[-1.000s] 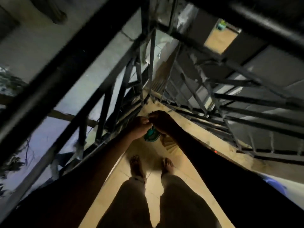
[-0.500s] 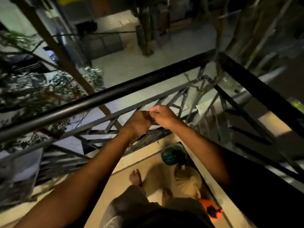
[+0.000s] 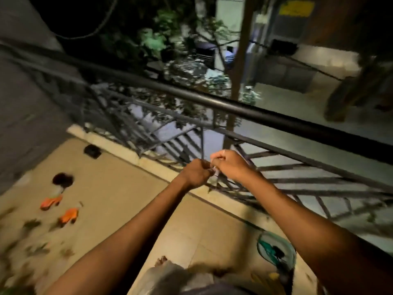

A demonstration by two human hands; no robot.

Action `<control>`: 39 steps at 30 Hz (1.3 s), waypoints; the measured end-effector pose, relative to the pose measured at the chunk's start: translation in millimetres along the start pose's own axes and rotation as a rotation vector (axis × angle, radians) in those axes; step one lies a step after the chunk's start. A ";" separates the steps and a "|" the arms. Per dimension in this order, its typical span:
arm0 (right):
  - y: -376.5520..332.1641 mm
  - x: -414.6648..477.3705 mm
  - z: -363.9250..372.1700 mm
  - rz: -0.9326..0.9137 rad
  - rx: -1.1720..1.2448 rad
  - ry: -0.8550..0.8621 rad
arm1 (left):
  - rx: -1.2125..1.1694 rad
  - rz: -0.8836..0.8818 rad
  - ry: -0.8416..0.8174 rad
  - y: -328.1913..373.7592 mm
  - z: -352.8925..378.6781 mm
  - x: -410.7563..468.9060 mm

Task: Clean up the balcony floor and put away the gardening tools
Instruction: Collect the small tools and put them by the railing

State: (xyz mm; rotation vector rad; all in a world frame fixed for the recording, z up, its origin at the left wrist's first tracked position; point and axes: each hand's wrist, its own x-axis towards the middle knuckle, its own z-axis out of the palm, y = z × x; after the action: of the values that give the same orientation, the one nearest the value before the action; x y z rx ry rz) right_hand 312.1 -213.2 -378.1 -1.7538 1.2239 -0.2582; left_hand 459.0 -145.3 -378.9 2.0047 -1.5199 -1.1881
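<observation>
My left hand (image 3: 196,172) and my right hand (image 3: 230,165) meet in front of the black balcony railing (image 3: 244,107), fingers curled together around something small and pale that I cannot make out. Two orange-handled garden tools (image 3: 51,202) (image 3: 69,215) lie on the beige tiled floor (image 3: 119,199) at the left. Scattered leaves and debris (image 3: 36,248) cover the floor at the lower left, blurred. A green round container (image 3: 276,252) sits on the floor under my right forearm.
A dark round patch (image 3: 62,178) and a small black object (image 3: 92,151) lie near the raised floor ledge. A grey wall (image 3: 25,99) closes the left side. Trees and a lit street lie far below the railing. My bare foot (image 3: 162,260) shows at the bottom.
The view has swung left along the balcony, bringing the orange tools and leaf debris into sight. My hands stay joined at the railing bars.
</observation>
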 end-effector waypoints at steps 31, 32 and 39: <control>-314.6 -23.8 458.7 -0.456 -0.203 -0.725 | -0.531 -0.491 0.737 -366.2 -219.5 -340.9; -319.9 -15.2 468.1 -0.456 -0.211 -0.737 | -0.540 -0.501 0.748 -372.3 -225.7 -340.5; -360.2 64.8 520.0 -0.464 -0.216 -0.757 | -0.598 -0.563 0.757 -415.7 -283.0 -299.6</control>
State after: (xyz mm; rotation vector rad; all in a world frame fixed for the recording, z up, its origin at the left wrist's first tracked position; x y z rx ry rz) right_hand 890.6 50.3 -391.1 -2.0312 0.3037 0.2724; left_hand 915.6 220.9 -386.1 2.1049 -0.2071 -0.7521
